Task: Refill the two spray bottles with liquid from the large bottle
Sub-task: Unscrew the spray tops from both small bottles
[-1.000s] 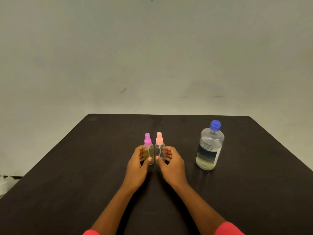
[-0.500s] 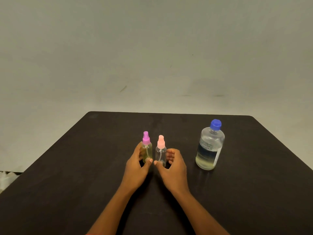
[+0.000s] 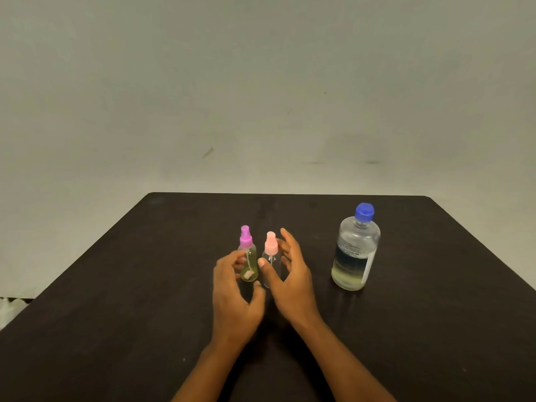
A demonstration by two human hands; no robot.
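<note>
Two small spray bottles stand upright side by side at the middle of the dark table (image 3: 116,285). The purple-capped one (image 3: 249,262) holds yellowish liquid. The pink-capped one (image 3: 271,256) is clear and looks nearly empty. My left hand (image 3: 235,294) is cupped just left of and in front of the purple-capped bottle, fingers apart. My right hand (image 3: 291,281) curves around the right side of the pink-capped bottle, fingers spread and thumb in front of it. To the right stands the large clear bottle (image 3: 355,253), blue cap on, about half full of pale liquid.
A plain pale wall rises behind the table's far edge. Something white (image 3: 8,310) lies on the floor past the table's left edge. Bare tabletop surrounds the three bottles.
Both hands held the spray bottles a second ago. Their fingers have since spread apart and loosened, and the hands have drawn slightly back. The bottles stay upright.
</note>
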